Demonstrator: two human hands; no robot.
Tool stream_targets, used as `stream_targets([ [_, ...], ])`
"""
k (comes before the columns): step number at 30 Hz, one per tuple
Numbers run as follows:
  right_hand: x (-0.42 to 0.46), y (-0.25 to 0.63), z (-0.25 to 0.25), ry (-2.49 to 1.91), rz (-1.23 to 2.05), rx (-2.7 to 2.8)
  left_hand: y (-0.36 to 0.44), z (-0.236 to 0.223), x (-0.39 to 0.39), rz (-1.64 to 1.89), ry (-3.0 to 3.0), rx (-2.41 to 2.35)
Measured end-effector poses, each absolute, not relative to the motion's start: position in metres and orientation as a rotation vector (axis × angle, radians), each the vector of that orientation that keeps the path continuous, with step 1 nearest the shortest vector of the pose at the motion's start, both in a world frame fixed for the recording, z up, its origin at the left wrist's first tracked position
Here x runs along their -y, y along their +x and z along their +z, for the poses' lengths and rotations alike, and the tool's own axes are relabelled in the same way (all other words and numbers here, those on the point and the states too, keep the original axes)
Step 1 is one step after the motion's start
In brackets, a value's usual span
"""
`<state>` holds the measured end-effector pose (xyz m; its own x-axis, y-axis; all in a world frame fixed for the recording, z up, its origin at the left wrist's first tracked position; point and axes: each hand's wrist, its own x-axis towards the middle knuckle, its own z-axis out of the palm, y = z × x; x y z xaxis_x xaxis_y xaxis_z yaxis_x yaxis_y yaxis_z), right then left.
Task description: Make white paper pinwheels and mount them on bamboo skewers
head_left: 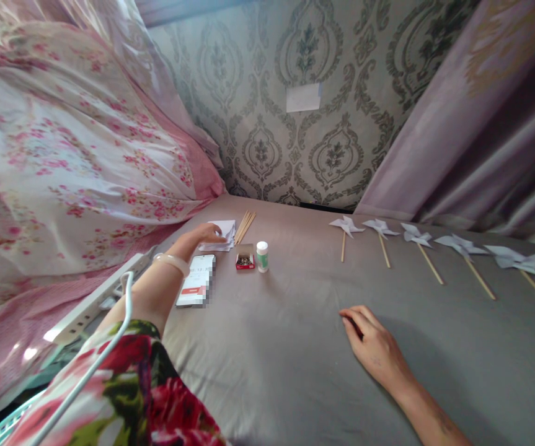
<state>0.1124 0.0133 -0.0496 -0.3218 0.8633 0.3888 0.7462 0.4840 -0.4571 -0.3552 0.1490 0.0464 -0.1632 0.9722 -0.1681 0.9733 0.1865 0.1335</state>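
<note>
My left hand [207, 233] reaches over a stack of white paper sheets [224, 244] at the far left of the grey sheet; its fingers are stretched out on the papers, partly hiding them. A white bangle [173, 262] is on that wrist. My right hand [373, 344] rests on the grey sheet at the right, fingers loosely curled and thumb tip close to the fingertips, with nothing visible in them. Wooden sticks [245, 227] lie beside the papers. Nearer are a small red box [245, 263] of metal pins and a white bottle [262, 256] with a green label.
Several white paper pinwheels [416, 235] on sticks lie in a row at the right. A phone [196, 280] lies under my left forearm, near a power strip [90, 303]. A white cable [125, 322] crosses my left sleeve. Floral fabric [72, 142] hangs at the left.
</note>
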Motion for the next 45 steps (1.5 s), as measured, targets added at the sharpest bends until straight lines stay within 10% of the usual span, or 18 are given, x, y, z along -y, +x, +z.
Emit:
stream_targets([
  [17, -0.015, 0.110, -0.049, -1.312, 0.277, 2.142, -0.321, 0.043, -0.116, 1.492, 1.105, -2.608],
  [26, -0.014, 0.109, -0.046, -1.281, 0.282, 2.137, -0.254, 0.084, -0.098, 2.491, 0.764, -1.950],
  [34, -0.017, 0.109, -0.041, -1.245, 0.484, 2.016, -0.125, 0.048, -0.069, 2.174, 0.482, -0.921],
  [45, -0.020, 0.133, -0.003, -1.248, 0.923, 1.362, -0.018, 0.011, -0.039, 1.565, 0.528, -0.874],
])
